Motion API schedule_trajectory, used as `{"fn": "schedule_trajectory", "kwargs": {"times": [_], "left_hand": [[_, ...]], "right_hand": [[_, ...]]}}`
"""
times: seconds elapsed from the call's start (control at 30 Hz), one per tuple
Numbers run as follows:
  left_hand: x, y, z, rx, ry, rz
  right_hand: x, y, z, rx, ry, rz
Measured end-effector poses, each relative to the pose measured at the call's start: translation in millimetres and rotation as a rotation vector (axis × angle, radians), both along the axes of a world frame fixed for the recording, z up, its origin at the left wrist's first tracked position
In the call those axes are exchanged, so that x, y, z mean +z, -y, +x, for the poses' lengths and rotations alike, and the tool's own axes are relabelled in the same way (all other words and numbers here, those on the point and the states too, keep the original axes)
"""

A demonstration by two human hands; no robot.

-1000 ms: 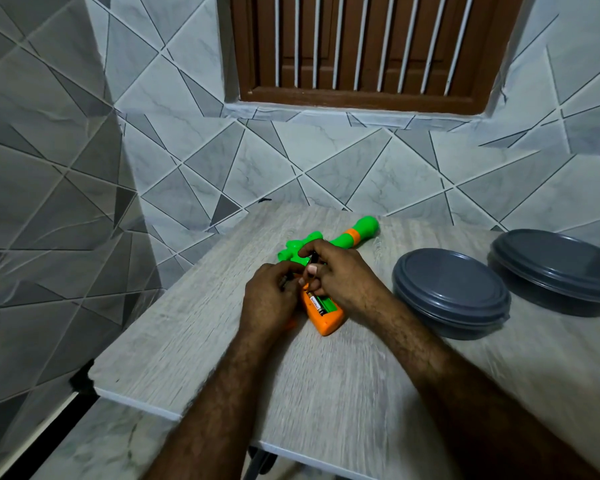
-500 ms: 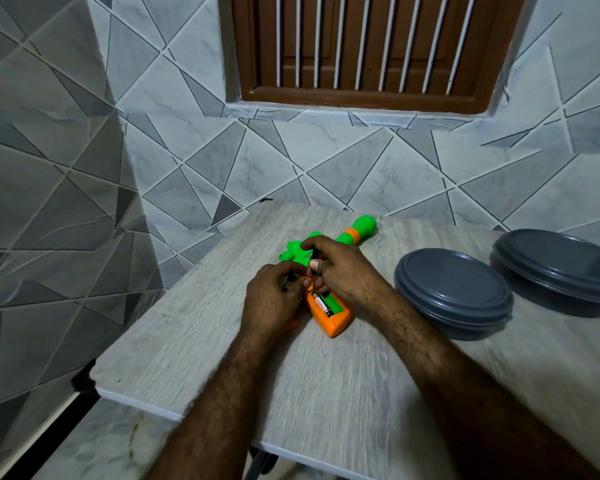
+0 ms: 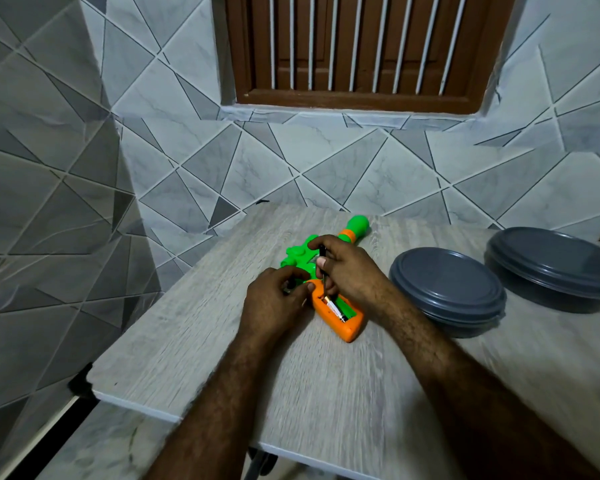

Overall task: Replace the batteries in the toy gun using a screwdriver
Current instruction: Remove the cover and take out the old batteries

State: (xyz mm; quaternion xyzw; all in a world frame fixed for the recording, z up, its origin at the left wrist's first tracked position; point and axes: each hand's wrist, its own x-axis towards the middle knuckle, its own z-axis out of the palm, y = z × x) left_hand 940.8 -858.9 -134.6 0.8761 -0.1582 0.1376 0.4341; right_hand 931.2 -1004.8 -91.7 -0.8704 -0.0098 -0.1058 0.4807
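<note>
This looks like a room in a home, in a tiled corner. Grey marble-patterned wall tiles (image 3: 66, 133) cut in angular shapes cover both walls, and a brown wooden shuttered window (image 3: 361, 46) with white bars sits above. A pale wood-grain table (image 3: 326, 393) bears two grey lidded food containers (image 3: 447, 282), near each other.

Bare, hairy forearms (image 3: 440, 368); unadorned left hand (image 3: 274, 301) and right hand (image 3: 349, 271).

Toy gun (image 3: 347, 324), green w/ orange grip, lies flat on table (image 3: 326, 393). L hand (image 3: 274, 301) grips its mid section, thumb on the orange part. R hand (image 3: 349, 271) pinches screwdriver (image 3: 323, 257), near upright, tip down in open batt compartment beside a battery (image 3: 334, 307). Grey lidded container (image 3: 445, 289) near R forearm, second container (image 3: 555, 265) further R.
</note>
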Motion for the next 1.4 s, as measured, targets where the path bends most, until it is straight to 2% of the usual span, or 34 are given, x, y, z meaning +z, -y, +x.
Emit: {"fn": "schedule_trajectory", "kwargs": {"times": [0.33, 0.47, 0.6, 0.67, 0.73, 0.83, 0.93, 1.0, 1.03, 1.13, 1.2, 1.27, 1.4], "left_hand": [[-0.7, 0.8, 1.0, 0.006, -0.009, -0.006], [-1.5, 1.0, 1.6, 0.001, -0.016, -0.022], [0.6, 1.0, 2.6, -0.016, -0.002, -0.042], [3.7, 2.4, 0.8, 0.009, -0.018, -0.215], [14.1, 9.0, -6.7, 0.022, -0.146, -0.547], [32.7, 27.2, -21.8, -0.114, -0.643, -1.115], [35.4, 35.2, -32.1, -0.343, -1.065, -1.46], [30.2, 35.5, -32.8, -0.394, -1.181, -1.536], [29.9, 35.0, -34.1, -0.354, -1.197, -1.509], [25.1, 31.4, -33.8, -0.173, -1.132, -1.415], [24.8, 26.2, -32.7, -0.116, -1.089, -1.421], [25.2, 20.4, -33.8, -0.138, -1.076, -1.386], [21.6, 18.5, -38.8, -0.082, -1.061, -1.219]], "right_hand": [[0.3, 0.2, -21.4, -0.067, 0.059, 0.013], [-10.8, -6.5, -25.0, -0.198, 0.192, -0.088], [-9.8, -17.8, -24.8, -0.295, 0.252, 0.031], [-1.9, -19.3, -16.8, -0.355, 0.28, 0.173], [9.9, -18.8, -7.4, -0.401, 0.267, 0.384], [24.9, -24.6, -0.6, -0.326, 0.158, 0.669], [36.2, -37.6, -4.4, -0.211, 0.067, 0.807], [37.2, -38.0, -7.3, -0.202, 0.066, 0.756], [36.6, -35.4, -9.3, -0.215, 0.077, 0.726], [33.2, -19.9, -14.6, -0.247, 0.09, 0.714], [31.2, -6.7, -20.0, -0.242, 0.066, 0.684], [26.8, 5.8, -25.0, -0.242, 0.011, 0.538], [8.1, 21.8, -36.4, -0.201, -0.131, 0.056]]}}
